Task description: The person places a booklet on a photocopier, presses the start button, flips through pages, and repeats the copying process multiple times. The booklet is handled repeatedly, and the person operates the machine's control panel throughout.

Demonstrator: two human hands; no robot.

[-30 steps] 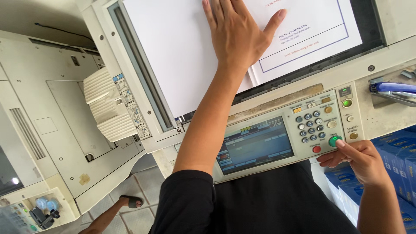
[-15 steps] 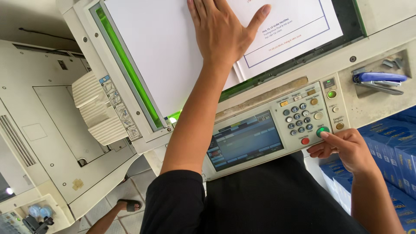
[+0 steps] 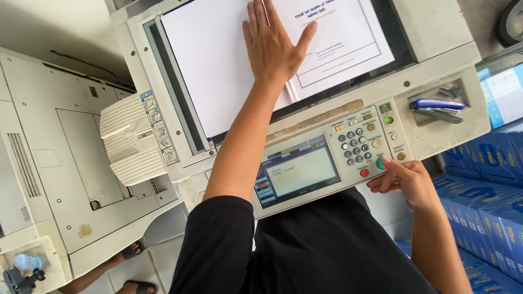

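Head view shows the left hand (image 3: 274,44) spread flat, fingers open, pressing white paper (image 3: 218,60) onto the copier glass (image 3: 169,92), its palm hiding the sheets' seam. Loosely curled, gripping nothing, the right hand (image 3: 403,182) has a fingertip covering most of the green button (image 3: 379,163); the screen (image 3: 299,171) text is unreadable.

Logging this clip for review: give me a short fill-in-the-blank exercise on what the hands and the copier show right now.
1. The left hand lies flat, pressing white paper onto the copier's ____.
2. The right hand has a fingertip at the ____ button of the control panel.
3. In the tray right of the panel lies a blue ____.
4. The touchscreen sits to the ____ of the number keys.

Missing words: glass; green; stapler; left
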